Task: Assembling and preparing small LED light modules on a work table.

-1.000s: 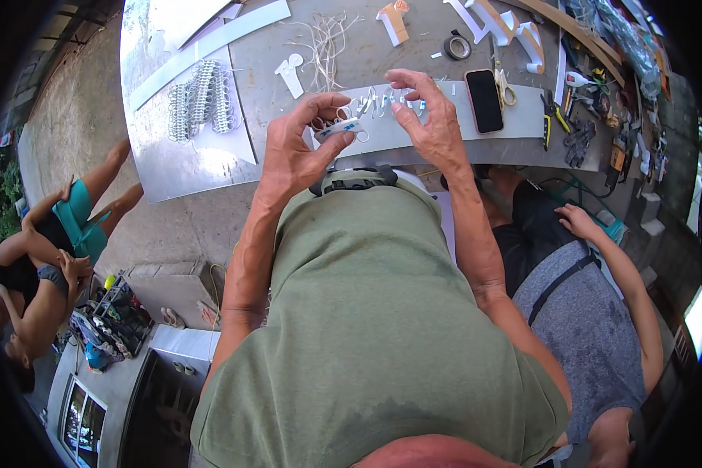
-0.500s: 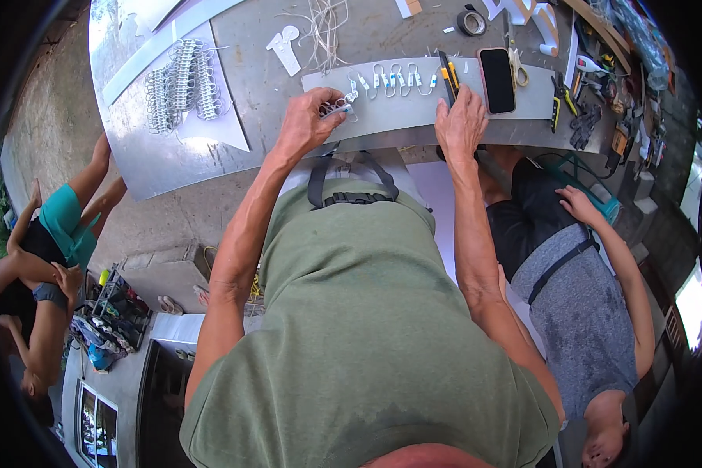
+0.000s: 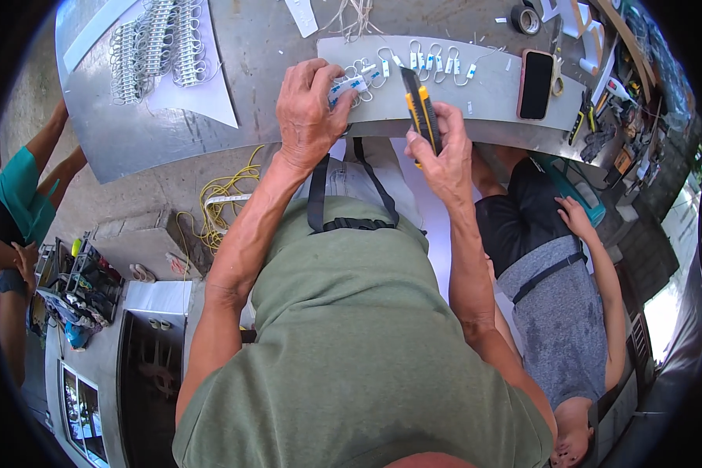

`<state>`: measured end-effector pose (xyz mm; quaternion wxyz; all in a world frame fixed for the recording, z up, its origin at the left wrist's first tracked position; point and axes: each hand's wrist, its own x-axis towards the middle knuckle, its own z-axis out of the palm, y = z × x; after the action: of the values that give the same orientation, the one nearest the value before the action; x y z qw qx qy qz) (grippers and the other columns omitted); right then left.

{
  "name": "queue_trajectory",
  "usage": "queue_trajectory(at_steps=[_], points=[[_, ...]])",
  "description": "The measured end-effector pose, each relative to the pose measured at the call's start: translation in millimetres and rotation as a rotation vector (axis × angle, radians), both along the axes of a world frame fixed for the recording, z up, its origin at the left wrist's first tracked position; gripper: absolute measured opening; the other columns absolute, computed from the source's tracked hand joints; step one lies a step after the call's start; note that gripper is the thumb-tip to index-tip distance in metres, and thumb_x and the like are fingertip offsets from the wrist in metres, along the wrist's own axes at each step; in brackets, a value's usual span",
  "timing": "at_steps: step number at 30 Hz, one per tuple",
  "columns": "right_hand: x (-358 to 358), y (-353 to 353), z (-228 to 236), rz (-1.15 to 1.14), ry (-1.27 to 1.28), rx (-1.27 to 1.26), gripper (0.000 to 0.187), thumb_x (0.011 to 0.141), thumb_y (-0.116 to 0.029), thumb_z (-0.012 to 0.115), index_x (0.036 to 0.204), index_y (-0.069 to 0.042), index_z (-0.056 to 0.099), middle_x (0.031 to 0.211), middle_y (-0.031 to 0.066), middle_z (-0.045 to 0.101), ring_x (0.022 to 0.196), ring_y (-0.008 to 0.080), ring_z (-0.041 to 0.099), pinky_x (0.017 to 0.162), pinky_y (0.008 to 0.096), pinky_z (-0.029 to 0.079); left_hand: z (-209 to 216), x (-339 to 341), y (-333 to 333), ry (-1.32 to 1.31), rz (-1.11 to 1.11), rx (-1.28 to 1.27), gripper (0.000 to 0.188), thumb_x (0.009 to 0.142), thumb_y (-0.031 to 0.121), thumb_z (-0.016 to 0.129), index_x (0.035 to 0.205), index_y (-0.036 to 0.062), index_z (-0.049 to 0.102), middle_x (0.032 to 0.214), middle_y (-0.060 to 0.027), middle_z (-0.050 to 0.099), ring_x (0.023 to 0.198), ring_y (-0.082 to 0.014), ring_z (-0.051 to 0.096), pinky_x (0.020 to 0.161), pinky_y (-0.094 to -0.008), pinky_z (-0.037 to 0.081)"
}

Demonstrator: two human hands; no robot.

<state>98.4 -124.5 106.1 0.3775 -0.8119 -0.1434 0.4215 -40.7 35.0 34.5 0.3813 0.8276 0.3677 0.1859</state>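
My left hand [image 3: 310, 117] is closed around a bunched part of a string of small white LED modules [image 3: 354, 86], joined by white wires and showing blue marks on their backs. Further modules [image 3: 441, 64] of this kind run in a looping row to the right, over a pale grey curved strip [image 3: 495, 101] on the table. My right hand [image 3: 447, 156] grips a yellow and black utility knife [image 3: 422, 113] just right of the bunch. The knife points up and away from me, its tip near the row; whether the tip touches a module I cannot tell.
Bundled module strings [image 3: 157, 47] lie on white sheet at the left. Right of the row are a phone [image 3: 534, 86], a tape roll [image 3: 525, 19], scissors [image 3: 557, 82], pliers [image 3: 577, 125] and dark gloves [image 3: 598, 144]. A person in grey [image 3: 561, 312] is close on my right.
My right hand has picked the utility knife up off the table and brought it left towards the modules. My left hand has turned the bunch, so more blue-marked backs show. The view has shifted.
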Motion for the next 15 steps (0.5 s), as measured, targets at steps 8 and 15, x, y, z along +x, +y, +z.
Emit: queue_trajectory(at_steps=[8,15], points=[[-32.6,13.7,-10.6,0.246,-0.166,-0.164,0.033,0.099,-0.017,0.062,0.125,0.000,0.053,0.081,0.0176,0.065,0.068,0.0290,0.067,0.065,0.0409,0.052,-24.0,-10.9,-10.3,-0.166,0.010,0.048,0.029,0.069,0.007,0.086,0.095,0.0072,0.073,0.098,-0.0051,0.064,0.092,-0.0254,0.059,0.079,-0.0372,0.049],[-30.3,20.7,-8.3,0.144,-0.019,-0.330,0.030,0.100,-0.017,0.061,0.123,0.001,0.054,0.080,0.0184,0.065,0.065,0.0288,0.067,0.062,0.0404,0.052,-30.5,-18.7,-14.4,-0.187,0.026,0.014,0.033,0.068,0.007,0.086,0.100,0.0088,0.075,0.103,-0.0038,0.064,0.099,-0.0248,0.058,0.086,-0.0380,0.046]])
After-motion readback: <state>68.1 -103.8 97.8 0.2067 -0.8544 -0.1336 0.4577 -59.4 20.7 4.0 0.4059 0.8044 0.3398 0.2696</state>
